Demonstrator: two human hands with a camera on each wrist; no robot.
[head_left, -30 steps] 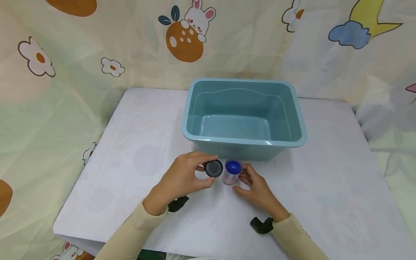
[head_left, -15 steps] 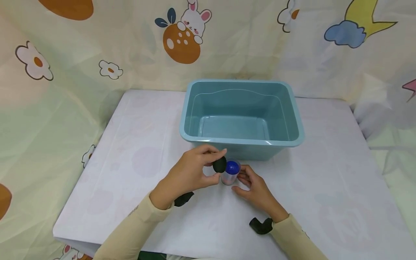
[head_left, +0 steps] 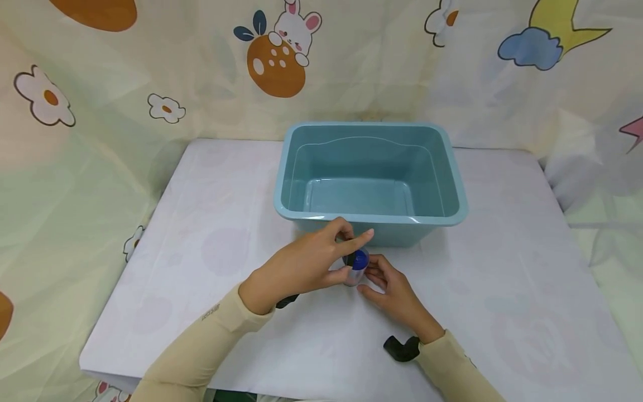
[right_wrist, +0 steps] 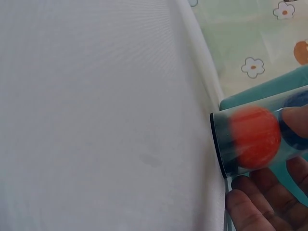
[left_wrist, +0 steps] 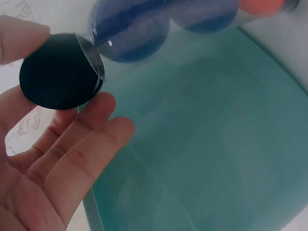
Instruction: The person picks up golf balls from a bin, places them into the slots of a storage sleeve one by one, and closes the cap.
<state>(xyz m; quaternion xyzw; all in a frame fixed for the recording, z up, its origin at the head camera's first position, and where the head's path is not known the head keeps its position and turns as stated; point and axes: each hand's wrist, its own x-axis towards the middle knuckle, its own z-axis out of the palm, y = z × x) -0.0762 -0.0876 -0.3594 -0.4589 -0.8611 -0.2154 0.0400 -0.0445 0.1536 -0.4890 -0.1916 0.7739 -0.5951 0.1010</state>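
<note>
A clear tube stands upright on the table, just in front of the teal bin. Inside it, the left wrist view shows two blue balls and an orange-red ball; that lowest orange-red ball also appears in the right wrist view. My left hand pinches a round black lid at the tube's mouth, where the lid is tilted and touches the rim. From the right, my right hand holds the tube between thumb and fingers. Its fingertips are partly hidden behind the tube in the head view.
The teal bin sits behind both hands on the white-covered table. A patterned cloth hangs behind and beside the table. Black straps with camera mounts are worn at the wrists.
My left hand has moved right and turned, bringing the black lid from beside the tube onto its mouth. The right hand and the tube stay nearly where they were.
</note>
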